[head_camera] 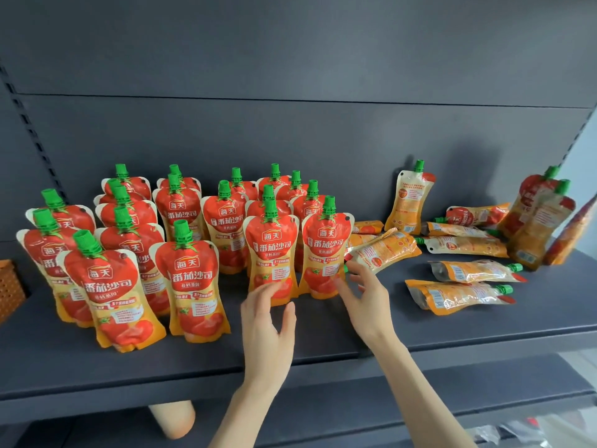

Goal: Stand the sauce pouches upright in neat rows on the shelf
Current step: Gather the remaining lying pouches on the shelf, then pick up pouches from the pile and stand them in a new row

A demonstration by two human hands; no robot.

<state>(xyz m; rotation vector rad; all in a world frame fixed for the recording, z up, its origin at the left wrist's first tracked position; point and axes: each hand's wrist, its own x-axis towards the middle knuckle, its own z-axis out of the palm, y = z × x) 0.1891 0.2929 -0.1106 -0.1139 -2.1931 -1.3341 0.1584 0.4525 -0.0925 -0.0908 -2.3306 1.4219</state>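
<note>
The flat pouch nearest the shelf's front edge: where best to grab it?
Probably at the narrow neck under its green cap, from above: the pouch lies flat with cap pointing right, so lifting there swings the base down.

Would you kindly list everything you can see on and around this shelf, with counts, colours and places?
standing pouches: about eighteen, red and yellow with green caps, in rows on the shelf's left half
back-facing pouch: one, yellow-orange, upright right of the rows
lying pouches: about eight, orange, flat on the shelf's right half
leaning pouches: about three, red and orange, tilted at the far right
shelf: one, dark grey
back panel: one, dark grey, behind the shelf
basket: one, orange, left edge, partly cut off
beige object: one, below the shelf, unidentifiable
left hand: open, before the front-row pouches
right hand: open, beside a lying pouch
</note>
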